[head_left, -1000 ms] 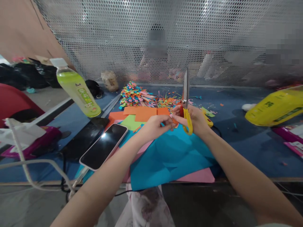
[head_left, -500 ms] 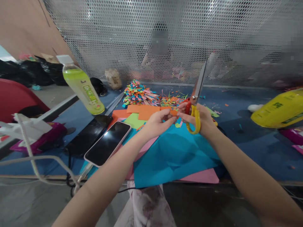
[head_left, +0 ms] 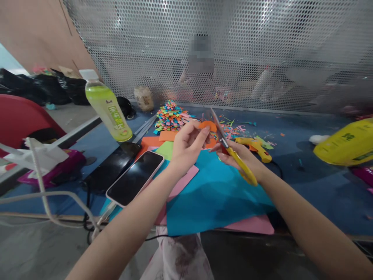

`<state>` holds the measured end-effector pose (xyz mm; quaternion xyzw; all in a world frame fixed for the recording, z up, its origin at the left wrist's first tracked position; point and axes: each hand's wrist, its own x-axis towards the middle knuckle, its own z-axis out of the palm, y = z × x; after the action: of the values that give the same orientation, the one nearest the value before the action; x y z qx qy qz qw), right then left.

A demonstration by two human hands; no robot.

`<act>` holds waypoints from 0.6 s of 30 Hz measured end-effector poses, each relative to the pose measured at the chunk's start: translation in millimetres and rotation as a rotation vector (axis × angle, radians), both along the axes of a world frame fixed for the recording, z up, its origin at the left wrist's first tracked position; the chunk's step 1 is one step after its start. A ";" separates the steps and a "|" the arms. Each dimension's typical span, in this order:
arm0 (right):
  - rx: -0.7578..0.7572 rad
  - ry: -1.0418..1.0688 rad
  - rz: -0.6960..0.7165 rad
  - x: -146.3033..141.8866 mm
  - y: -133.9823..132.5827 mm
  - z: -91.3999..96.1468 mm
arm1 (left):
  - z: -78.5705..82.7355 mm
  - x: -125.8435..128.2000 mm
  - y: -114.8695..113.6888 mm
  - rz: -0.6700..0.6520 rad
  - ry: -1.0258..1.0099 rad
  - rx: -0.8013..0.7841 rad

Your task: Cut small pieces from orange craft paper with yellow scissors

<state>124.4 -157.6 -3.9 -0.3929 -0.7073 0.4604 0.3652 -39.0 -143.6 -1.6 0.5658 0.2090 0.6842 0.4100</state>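
Observation:
My left hand (head_left: 189, 146) pinches a small piece of orange paper (head_left: 208, 126) with a rounded outer edge between thumb and fingers. Wrapped round the handles of yellow-and-red scissors (head_left: 240, 165), my right hand (head_left: 237, 155) holds the blades up beside that paper, at its right side. Whether the blades touch the paper I cannot tell. Below both hands lie a large blue sheet (head_left: 215, 194) and a pink sheet (head_left: 253, 224). More orange paper (head_left: 167, 135) and a green piece (head_left: 165, 150) lie partly under my left hand.
Behind my hands stands a cone of multicoloured paper bits (head_left: 170, 116), with loose scraps (head_left: 233, 130) beside it. A yellow glue gun (head_left: 256, 147) lies to the right. A phone (head_left: 135, 177), a black case-like object (head_left: 116, 165) and a green drink bottle (head_left: 109, 111) are at left.
The scissors have swung from upright to tilted left, blades now beside the orange paper. My left hand has raised the paper, and my hands have separated slightly. The glue gun has come into fuller view.

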 end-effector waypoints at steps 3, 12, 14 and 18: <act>0.028 0.008 -0.006 -3.3 -5.6 -0.8 | 2.2 0.3 -1.8 0.029 -0.048 0.018; 0.026 -0.006 -0.007 -8.8 -14.8 4.0 | 7.4 1.5 -9.8 0.047 -0.040 0.021; 0.036 -0.001 -0.017 -9.7 -16.2 4.6 | 7.2 1.8 -10.6 0.033 -0.054 0.045; 0.025 -0.003 -0.010 -9.2 -16.7 5.3 | 7.6 2.0 -12.8 0.021 -0.071 0.067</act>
<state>115.2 -174.3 1.4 -0.3925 -0.7114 0.4494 0.3714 -37.0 -156.5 6.0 0.5525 0.1771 0.7147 0.3906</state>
